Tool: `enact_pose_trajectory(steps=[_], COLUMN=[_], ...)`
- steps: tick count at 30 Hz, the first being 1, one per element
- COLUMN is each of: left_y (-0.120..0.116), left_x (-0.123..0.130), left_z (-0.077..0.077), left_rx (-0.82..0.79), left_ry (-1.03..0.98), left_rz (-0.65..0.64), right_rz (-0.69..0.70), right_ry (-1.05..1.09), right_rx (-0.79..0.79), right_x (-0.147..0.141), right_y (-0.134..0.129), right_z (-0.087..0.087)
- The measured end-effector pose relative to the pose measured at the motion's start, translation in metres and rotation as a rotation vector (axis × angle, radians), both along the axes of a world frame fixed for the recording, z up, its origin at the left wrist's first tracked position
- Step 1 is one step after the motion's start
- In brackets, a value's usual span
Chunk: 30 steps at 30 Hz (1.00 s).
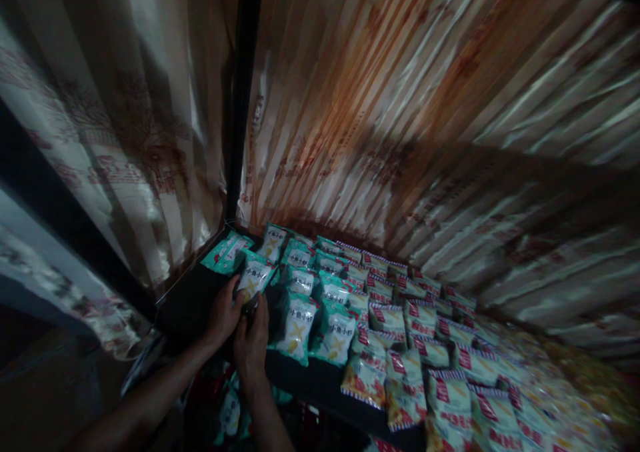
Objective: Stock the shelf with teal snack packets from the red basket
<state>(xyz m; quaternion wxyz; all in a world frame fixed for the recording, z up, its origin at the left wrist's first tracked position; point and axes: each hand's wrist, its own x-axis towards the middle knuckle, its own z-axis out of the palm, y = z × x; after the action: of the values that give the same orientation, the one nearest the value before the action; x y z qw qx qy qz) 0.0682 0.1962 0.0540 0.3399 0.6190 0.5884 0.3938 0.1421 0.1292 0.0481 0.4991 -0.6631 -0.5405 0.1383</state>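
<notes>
A teal and white snack bag (256, 275) stands tilted near the left end of a dark shelf (185, 299). My left hand (226, 309) grips its lower left edge. Close beside it, my right hand (251, 335) has its fingers bent at the bag's bottom edge, around something dark that I cannot make out. Behind the held bag, another teal bag (227, 252) lies in the corner. Rows of similar teal bags (296, 325) stand just right of my hands.
Red and white snack bags (405, 385) fill the shelf's middle, with clear-wrapped packs (565, 379) farther right. A dark post (243, 99) rises at the corner, between hanging printed sheets (325, 125). More bags (230, 409) lie below the shelf.
</notes>
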Motion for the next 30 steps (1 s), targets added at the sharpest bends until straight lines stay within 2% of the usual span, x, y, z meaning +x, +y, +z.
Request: enact_pose_trajectory(steps=[8, 21, 30], left_y=[0.008, 0.026, 0.038], left_x=[0.004, 0.015, 0.023], left_z=[-0.007, -0.010, -0.018], left_rx=[0.078, 0.112, 0.129], left_ry=[0.022, -0.022, -0.041], left_rz=[0.007, -0.017, 0.002], right_rz=[-0.021, -0.040, -0.073], right_ry=[-0.055, -0.083, -0.080], right_rx=[0.013, -0.001, 0.038], right_x=[0.003, 0.008, 0.012], right_y=[0.009, 0.026, 0.038], right_z=[-0.010, -0.011, -0.020])
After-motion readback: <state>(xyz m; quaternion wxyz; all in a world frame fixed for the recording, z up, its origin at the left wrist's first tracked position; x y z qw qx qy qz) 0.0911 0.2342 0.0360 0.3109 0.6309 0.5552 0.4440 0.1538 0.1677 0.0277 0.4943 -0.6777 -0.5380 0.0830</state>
